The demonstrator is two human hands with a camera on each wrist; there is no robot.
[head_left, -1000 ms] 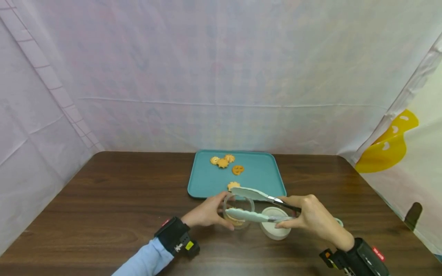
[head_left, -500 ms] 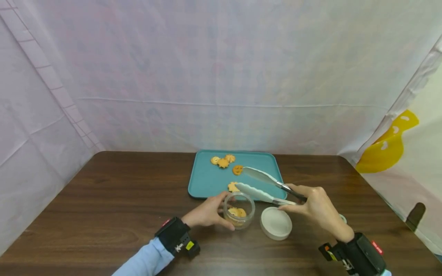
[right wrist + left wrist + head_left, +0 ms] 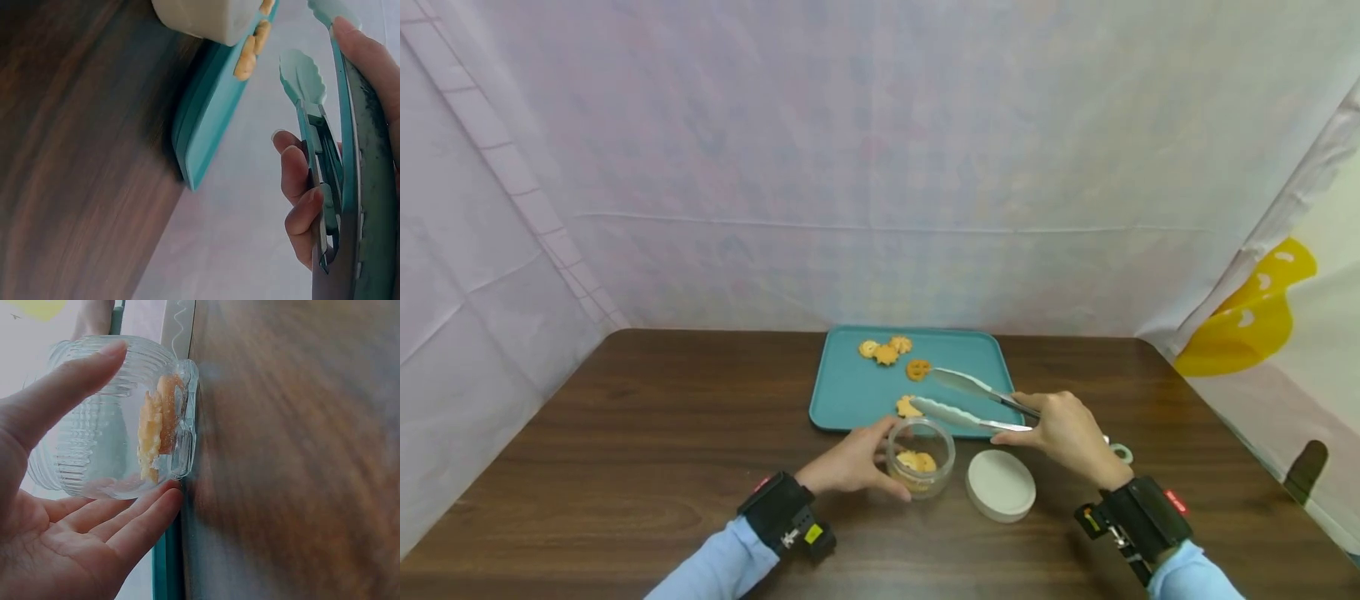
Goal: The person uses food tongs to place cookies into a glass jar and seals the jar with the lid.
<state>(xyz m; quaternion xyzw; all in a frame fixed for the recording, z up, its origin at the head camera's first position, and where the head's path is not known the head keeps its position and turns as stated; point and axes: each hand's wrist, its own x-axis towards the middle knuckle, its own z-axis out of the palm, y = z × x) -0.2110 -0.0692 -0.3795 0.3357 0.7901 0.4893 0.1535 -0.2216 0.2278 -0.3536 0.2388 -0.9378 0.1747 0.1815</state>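
Observation:
My left hand [image 3: 850, 462] holds a clear glass jar [image 3: 945, 468], its thumb on one side and fingers on the other. Flower-shaped and round cookies [image 3: 156, 425] lie at the bottom of the jar, which stands upright on the table. Tongs with pale green tips [image 3: 951, 412] are gripped in my right hand [image 3: 1062, 435]. Their arms are spread over the near right part of a teal tray [image 3: 977, 354], nothing between them. One tip hangs close to a pretzel-shaped cookie [image 3: 917, 370], the other by a flower-shaped cookie [image 3: 907, 406]; contact cannot be told.
Three cookies [image 3: 886, 355] sit together at the tray's far left. A white round lid [image 3: 1001, 486] lies on the brown wooden table [image 3: 662, 450], right of the jar. Pale cloth [image 3: 865, 167] hangs behind the table.
From above the jar, the tongs have moved forward over the tray, their arms spread. My right hand has shifted forward and slightly left since half a second ago. The left hand and jar stay put.

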